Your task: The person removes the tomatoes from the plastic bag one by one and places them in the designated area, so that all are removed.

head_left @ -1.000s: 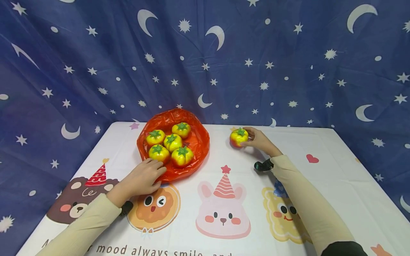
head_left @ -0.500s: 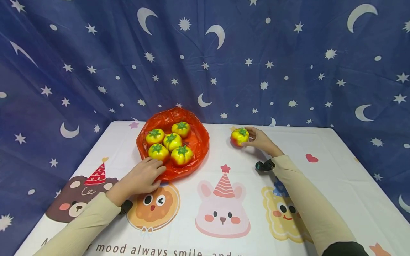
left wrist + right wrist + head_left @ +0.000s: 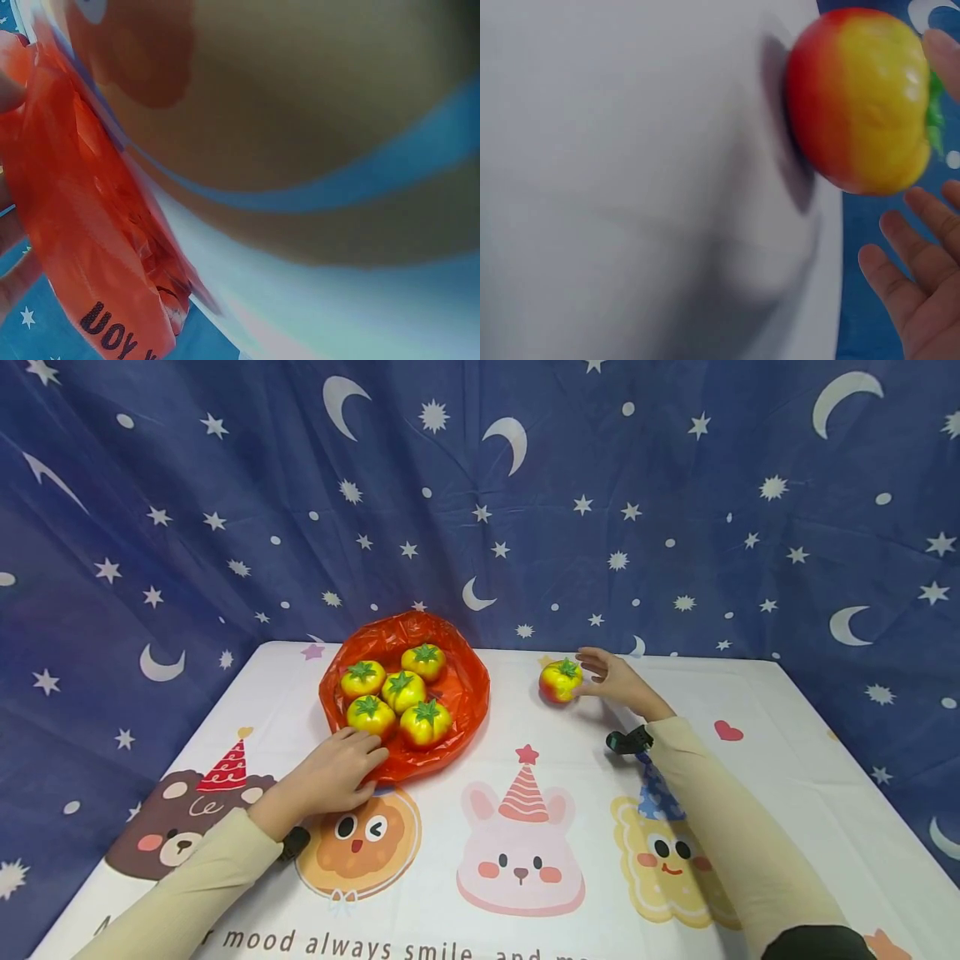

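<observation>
Right of frame centre, our right fingers [image 3: 894, 289] gape beside tomato [image 3: 559, 682], likely light, slick: cup sides; left fingers [image 3: 360, 741] pinch bag [image 3: 470, 717].

Blue moon-and-star curtain [image 3: 570, 452] behind white cartoon-print tablecloth [image 3: 810, 777].

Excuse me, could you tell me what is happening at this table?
The person's left hand grips the near edge of a red bag with five fruits inside. The right hand is beside a sixth fruit, which sits on the table, outside the bag. Whether the thumb touches it is unclear.
</observation>
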Action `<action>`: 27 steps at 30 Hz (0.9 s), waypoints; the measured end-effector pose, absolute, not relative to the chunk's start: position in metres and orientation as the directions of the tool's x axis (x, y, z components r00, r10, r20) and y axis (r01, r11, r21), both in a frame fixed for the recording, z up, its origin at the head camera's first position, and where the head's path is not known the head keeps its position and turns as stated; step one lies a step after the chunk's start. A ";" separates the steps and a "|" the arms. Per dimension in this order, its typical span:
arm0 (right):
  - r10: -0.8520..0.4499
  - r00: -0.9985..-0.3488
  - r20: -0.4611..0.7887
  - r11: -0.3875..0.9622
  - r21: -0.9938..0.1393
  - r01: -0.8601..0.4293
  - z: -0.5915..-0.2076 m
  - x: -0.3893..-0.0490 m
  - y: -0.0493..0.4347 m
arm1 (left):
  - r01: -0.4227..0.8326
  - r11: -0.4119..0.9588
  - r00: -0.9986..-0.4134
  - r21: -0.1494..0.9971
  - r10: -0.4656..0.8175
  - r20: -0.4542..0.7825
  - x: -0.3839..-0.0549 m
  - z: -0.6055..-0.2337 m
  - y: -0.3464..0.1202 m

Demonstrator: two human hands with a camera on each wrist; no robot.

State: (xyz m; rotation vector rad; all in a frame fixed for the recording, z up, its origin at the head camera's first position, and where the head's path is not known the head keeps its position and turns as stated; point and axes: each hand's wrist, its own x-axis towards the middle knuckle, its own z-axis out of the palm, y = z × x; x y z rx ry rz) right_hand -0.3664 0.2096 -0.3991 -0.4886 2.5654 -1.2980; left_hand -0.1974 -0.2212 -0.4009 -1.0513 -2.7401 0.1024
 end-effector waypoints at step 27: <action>-0.653 -0.757 -0.034 0.502 -0.768 -0.398 -0.317 -0.364 0.125 | 0.659 0.739 -0.726 -0.141 0.674 0.136 -0.197 -0.402 -0.222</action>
